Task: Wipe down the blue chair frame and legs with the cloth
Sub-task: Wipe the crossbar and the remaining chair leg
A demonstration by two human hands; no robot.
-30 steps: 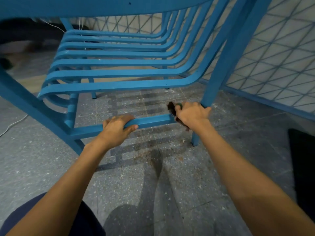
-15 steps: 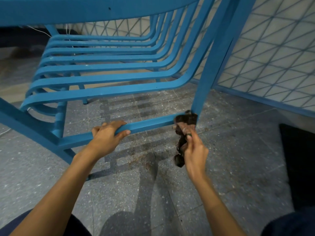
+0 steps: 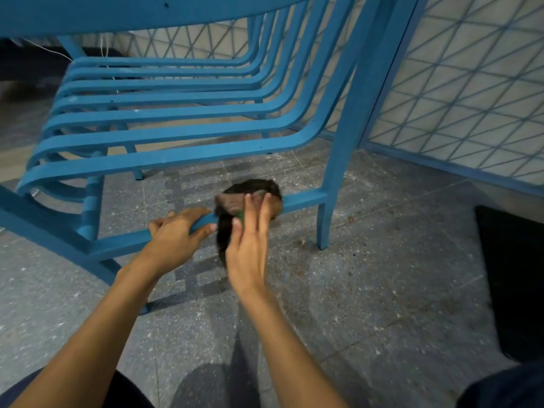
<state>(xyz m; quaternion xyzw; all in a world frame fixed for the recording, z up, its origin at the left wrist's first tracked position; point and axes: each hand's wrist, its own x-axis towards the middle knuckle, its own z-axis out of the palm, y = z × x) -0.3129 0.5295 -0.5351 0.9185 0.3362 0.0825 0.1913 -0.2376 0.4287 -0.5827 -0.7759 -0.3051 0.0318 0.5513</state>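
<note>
The left hand (image 3: 176,237) curls around the lower rail (image 3: 303,198) of the blue chair (image 3: 176,154) and grips it. Just beside it, the right hand (image 3: 248,248) lays straight fingers flat on the dark cloth (image 3: 250,188). The cloth drapes over the same rail and hangs below it, hiding part of the bar. Farther right, the rail joins a leg (image 3: 338,160) standing on the speckled floor (image 3: 382,304). A dark mat (image 3: 518,290) lies at the right edge, and a lattice panel (image 3: 471,98) stands behind.

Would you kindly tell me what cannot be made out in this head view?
Head view:
The cloth: motion-blurred, partly behind the right hand; its grip unclear.
The rail under the cloth: covered.
The chair top: cut off by upper edge.
The dark object at right: cut off by edge, unidentifiable.
</note>
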